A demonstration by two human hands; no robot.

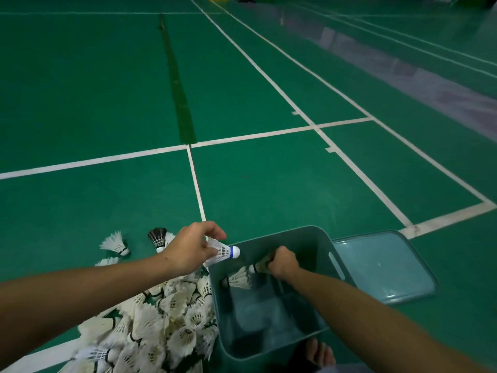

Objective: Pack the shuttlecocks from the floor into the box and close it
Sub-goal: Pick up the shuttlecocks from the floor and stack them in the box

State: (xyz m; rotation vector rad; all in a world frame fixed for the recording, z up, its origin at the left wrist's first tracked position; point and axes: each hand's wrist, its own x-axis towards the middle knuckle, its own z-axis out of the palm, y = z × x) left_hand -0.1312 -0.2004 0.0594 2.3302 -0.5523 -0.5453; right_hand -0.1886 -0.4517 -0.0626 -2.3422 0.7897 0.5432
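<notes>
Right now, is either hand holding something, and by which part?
Yes. The left hand holds a white shuttlecock by its feathered skirt. The right hand, inside the box, grips another shuttlecock by its feathers.

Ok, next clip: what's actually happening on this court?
A person is packing shuttlecocks on a green court floor. Their left hand holds a white plastic shuttlecock with a blue-banded cork near the rim of the open grey-green plastic box. The right hand is inside the box, gripping a feather shuttlecock; another white feather shuttlecock is also inside. A big heap of white feather shuttlecocks waits on the floor, and the box's light blue lid lies beside it.
</notes>
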